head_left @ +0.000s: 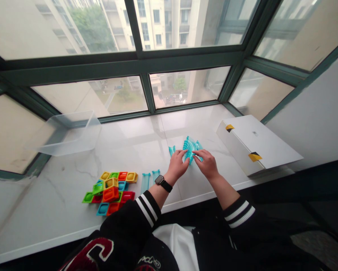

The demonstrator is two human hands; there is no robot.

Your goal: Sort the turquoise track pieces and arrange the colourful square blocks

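Both hands are out over the white tabletop (135, 150), working the same part. The left hand (178, 163) and right hand (207, 162) meet at the fingertips, each pinching the near edge of a teal ribbed piece (189, 146), a fan-shaped translucent part that sticks out just beyond the fingers. Can't tell if it rests on the tabletop or is lifted slightly. Smartwatch (163, 183) on the left wrist, black sleeves with white stripes on both arms. A small teal piece (172, 150) lies just left of the left hand's fingers. Two teal track strips (149, 180) lie side by side, left of the left wrist and nearer the body. Further left of those is a cluster of coloured square tiles (110, 190), partly stacked, in red, orange, yellow, green and blue. A clear plastic bin (69, 133) sits well left of the hands and beyond them, by the window (146, 71). A white box (256, 145) with yellow-black tape marks lies flat, near the right hand on its right.
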